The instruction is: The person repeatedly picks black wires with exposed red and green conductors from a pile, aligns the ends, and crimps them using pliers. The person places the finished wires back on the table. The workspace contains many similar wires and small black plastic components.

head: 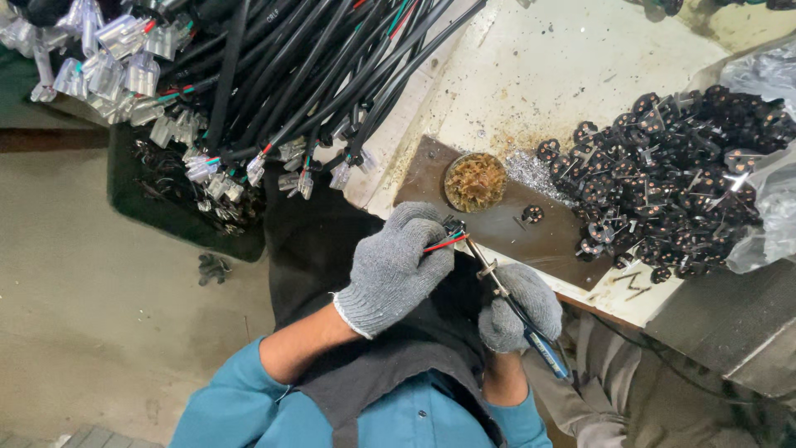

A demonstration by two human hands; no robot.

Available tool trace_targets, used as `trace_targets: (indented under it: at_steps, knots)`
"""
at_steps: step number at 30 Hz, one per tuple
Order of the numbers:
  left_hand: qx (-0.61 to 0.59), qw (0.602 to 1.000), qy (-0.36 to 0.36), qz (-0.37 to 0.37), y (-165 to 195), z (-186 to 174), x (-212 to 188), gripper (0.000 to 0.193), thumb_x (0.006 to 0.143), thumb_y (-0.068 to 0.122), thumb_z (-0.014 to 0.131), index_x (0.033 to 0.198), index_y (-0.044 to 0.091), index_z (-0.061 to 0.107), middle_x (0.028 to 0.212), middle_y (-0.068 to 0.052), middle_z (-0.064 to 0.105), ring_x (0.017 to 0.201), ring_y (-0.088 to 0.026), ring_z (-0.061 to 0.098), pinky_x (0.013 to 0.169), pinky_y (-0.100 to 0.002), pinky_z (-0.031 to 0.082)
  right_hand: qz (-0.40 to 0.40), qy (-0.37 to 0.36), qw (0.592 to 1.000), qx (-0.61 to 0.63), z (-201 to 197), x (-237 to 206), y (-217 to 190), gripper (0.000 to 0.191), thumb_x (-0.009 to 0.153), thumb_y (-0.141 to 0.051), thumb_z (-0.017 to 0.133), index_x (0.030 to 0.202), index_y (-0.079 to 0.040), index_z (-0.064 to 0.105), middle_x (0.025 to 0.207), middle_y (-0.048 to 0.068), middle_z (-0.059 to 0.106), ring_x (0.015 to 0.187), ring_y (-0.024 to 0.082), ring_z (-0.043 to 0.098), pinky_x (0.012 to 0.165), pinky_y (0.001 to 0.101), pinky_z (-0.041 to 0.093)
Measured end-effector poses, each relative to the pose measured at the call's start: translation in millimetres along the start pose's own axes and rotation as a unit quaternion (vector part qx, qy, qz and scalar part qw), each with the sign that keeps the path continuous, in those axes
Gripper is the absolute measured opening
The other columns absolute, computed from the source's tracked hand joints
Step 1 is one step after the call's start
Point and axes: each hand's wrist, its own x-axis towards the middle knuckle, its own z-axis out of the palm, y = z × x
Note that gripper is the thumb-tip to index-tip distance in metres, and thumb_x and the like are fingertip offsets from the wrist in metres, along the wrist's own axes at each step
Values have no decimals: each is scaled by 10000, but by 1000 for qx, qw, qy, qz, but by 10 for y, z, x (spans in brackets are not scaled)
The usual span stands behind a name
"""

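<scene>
your left hand (391, 270) is in a grey knit glove, fingers curled and pinched on a wire end (444, 241) with red and green cores showing; the cores stick out of your fist toward the upper right, long axis slightly tilted up from horizontal, tips meeting a small black part (453, 224) just above your fingers; your right hand (518, 307), also gloved, is closed in a fist round a soldering iron (506, 294); iron's long axis runs diagonal, blue handle end (547, 355) at lower right below your fist, thin metal tip pointing up-left to where the cores and black part meet; tip looks touching or just beside them, can't tell which; both hands sit close together over your dark apron (390, 348), at the near edge of the bench (539, 75); on the bench just beyond the wire end lies a dark brown plate (497, 228) with a round tin of brass-coloured wool (475, 182) on it; one loose black plug insert (532, 214) rests on the plate to the right of the tin; further right, a big heap of black plug inserts (672, 178) with metal pins, spilling from a clear plastic bag (767, 216); up-left, a thick bundle of black cables (315, 75) hangs over the bench edge, ends fitted with clear connectors (124, 58).
</scene>
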Motion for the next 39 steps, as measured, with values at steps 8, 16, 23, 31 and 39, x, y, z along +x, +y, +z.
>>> trace_targets:
  at_steps: [8,16,23,31,39]
  knots:
    - [-1,1000,0,8,-27,12,-19,284,851,197,799,1044,91,620,1152,-99,645,905,-294,714,718,-372,572,-2,-20,1000,-19,15,16,-19,281,919,-268,608,919,-31,758,889,131,736,875,321,753,907,423,602]
    - [10,1000,-12,17,-53,16,-30,307,826,218,816,1044,102,633,1177,-88,654,879,-280,721,696,-368,570,-12,-32,999,-34,0,92,-114,255,937,-239,614,924,-25,752,885,142,734,871,327,749,885,423,604]
    - [19,999,-27,12,-31,-9,-23,340,804,239,826,1050,98,638,1180,-88,652,895,-284,719,709,-371,565,-18,-33,998,-49,11,83,-101,248,933,-239,619,924,-33,758,899,143,739,888,332,749,909,431,597]
    - [18,999,-28,-6,-7,12,-4,334,785,255,830,1000,95,630,1145,-93,648,898,-294,706,705,-384,555,15,-15,1000,7,4,54,-72,267,919,-259,632,935,-23,755,903,125,741,893,312,754,924,419,600]
    - [15,999,-36,-14,-23,17,-12,320,789,263,834,988,105,640,1146,-84,656,883,-284,713,694,-381,560,4,-10,999,-49,52,2,-8,265,917,-254,627,939,-26,759,914,135,746,906,321,754,921,425,601]
